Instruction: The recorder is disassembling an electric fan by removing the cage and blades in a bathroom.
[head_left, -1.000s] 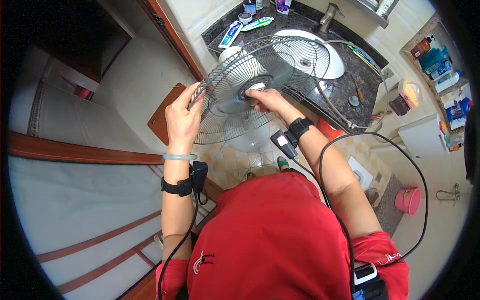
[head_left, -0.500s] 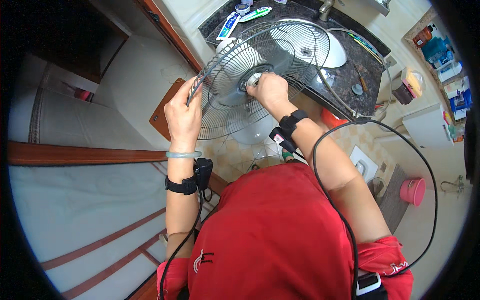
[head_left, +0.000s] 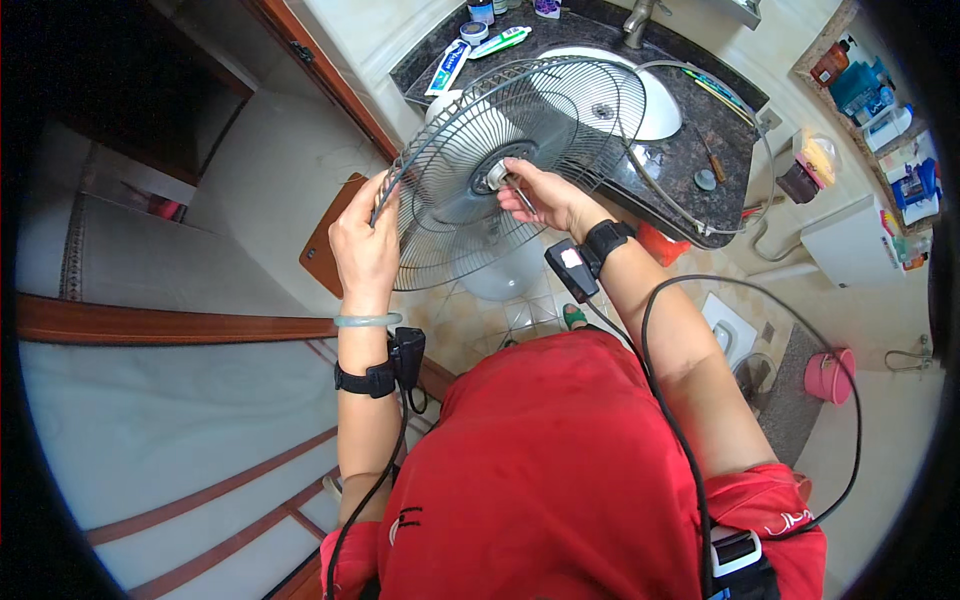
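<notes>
A fan's round wire grille [head_left: 440, 262] is tilted up in front of me, with grey blades [head_left: 565, 125] showing at it. My left hand [head_left: 365, 240] is closed round the grille's left rim. At the fan's middle, my right hand [head_left: 550, 197] pinches a pale round knob [head_left: 497, 175] at the hub between thumb and fingers. A thin metal rod [head_left: 521, 194] runs from the knob across the fingers of this hand. The fan's lower support is mostly hidden behind the grille.
Behind the fan is a dark stone counter [head_left: 735, 170] with a white basin [head_left: 660, 108] and tap [head_left: 637, 22]. A thin grey hoop [head_left: 672, 200] lies over its right edge. Toothpaste tubes [head_left: 447, 68] lie at its left. A black cable [head_left: 855, 400] loops past my right arm.
My right hand has turned at the hub, so its fingers and the thin rod now show. The left hand keeps its hold on the rim. The view has shifted slightly.
</notes>
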